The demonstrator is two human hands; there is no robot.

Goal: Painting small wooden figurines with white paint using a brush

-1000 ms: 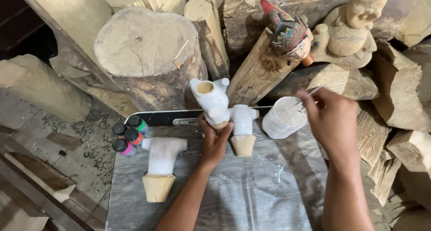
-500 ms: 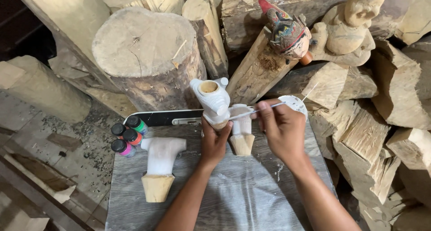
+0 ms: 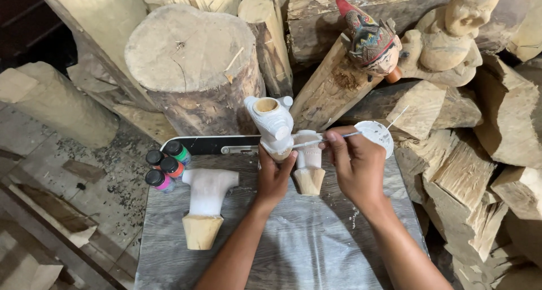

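At nine o'clock on the bench (image 3: 339, 250) stand small paint bottles (image 3: 164, 167), caps on, beside a white-primed torso piece (image 3: 206, 195) whose wooden base stays bare. The left hand (image 3: 274, 176) wraps its fingers around a white carved head (image 3: 272, 123) at center; the right hand (image 3: 357, 167) pinches a thin brush (image 3: 320, 139) against it. Priming looks nearly finished, colour not begun.

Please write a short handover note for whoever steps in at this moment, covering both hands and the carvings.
Left hand: grips the white-coated carved head by its base, upright.
Right hand: holds a thin brush, tip at the head.
White paint cup behind the right hand.
Two white-coated pieces on the board, bare wood at their bases.
Small paint bottles capped at left.
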